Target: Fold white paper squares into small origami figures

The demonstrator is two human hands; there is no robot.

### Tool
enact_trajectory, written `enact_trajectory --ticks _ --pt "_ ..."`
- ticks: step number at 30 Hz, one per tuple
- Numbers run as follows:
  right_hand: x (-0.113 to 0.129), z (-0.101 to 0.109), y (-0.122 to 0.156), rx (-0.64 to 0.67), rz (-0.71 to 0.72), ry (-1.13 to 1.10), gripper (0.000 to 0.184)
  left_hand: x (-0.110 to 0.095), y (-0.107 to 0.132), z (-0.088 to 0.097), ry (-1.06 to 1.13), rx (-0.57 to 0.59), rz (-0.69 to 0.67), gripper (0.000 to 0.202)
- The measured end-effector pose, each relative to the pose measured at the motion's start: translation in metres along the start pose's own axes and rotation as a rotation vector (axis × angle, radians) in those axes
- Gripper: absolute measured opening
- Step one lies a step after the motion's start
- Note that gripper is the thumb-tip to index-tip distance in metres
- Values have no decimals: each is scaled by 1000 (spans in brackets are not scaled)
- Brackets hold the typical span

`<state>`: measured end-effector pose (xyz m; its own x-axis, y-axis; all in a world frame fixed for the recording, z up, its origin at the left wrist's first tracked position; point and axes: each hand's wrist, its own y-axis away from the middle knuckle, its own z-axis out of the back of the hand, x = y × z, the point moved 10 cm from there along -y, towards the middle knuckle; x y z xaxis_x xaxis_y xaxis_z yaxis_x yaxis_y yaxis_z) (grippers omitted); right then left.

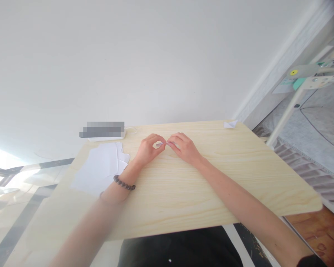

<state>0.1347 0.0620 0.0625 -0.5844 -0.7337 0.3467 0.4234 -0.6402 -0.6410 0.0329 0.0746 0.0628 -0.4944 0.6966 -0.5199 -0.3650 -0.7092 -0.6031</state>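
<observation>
Both hands meet at the far middle of a light wooden table (183, 193). My left hand (148, 149), with a dark bead bracelet on its wrist, pinches one end of a small white piece of paper (163, 144). My right hand (183, 147) pinches the other end, fingertips almost touching the left's. The paper is mostly hidden between the fingers, just above the tabletop.
A stack of white paper sheets (100, 167) lies at the table's left. A small folded white paper (230, 124) sits at the far right corner. A white device with a cable (108, 138) lies at the far edge by the wall. A white stand (286, 115) rises to the right.
</observation>
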Motion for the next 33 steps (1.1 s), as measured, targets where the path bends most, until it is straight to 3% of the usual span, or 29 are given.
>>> enact_trajectory --ticks 8,16,25,33 --pt "-1 -1 -1 -9 2 16 18 5 1 0 -4 -17 49 8" --pt "-1 0 -1 -6 -10 9 18 -1 -1 2 4 -16 12 9" --pt "-14 7 1 -81 -84 -67 17 18 1 1 -5 -39 172 15" --pt "-16 4 1 -65 -97 -65 17 20 1 4 -22 -43 191 17"
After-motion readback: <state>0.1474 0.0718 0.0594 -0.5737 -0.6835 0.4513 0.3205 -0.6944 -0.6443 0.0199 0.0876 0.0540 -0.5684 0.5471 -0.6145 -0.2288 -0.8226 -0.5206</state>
